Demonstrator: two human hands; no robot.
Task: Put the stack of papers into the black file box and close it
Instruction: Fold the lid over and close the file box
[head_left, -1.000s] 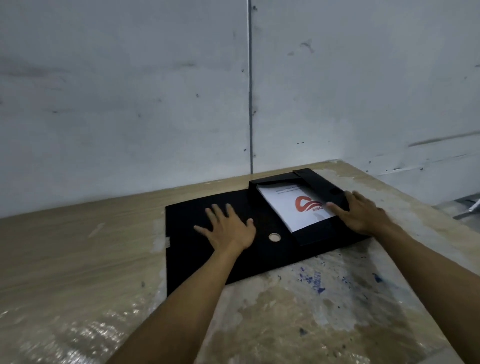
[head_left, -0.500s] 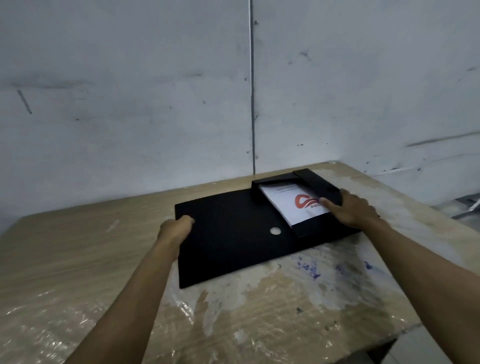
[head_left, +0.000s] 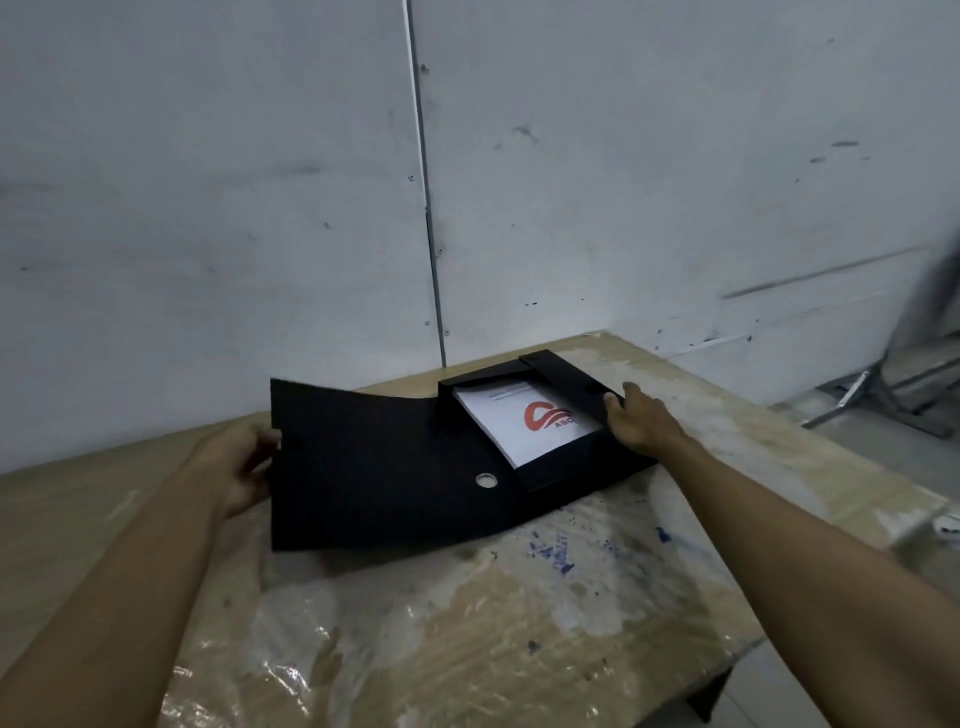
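The black file box (head_left: 566, 376) lies open on the table, far right of centre. Inside it rests the stack of papers (head_left: 524, 421), white with a red logo on top. The box's wide black lid flap (head_left: 363, 462) stretches to the left, with a round silver snap near its lower right. My left hand (head_left: 236, 462) grips the flap's left edge and holds it raised off the table. My right hand (head_left: 641, 421) presses flat on the box's right side wall, fingers over the rim beside the papers.
The wooden table (head_left: 467, 623) is covered in wrinkled clear plastic with blue paint marks (head_left: 558, 553). A grey panelled wall (head_left: 311, 182) stands close behind it. The table's right edge drops to the floor, where a metal frame (head_left: 883, 384) stands.
My left hand slid from the flap's middle to its left edge, took hold of it and lifted it off the table. My right hand stayed on the box's right side.
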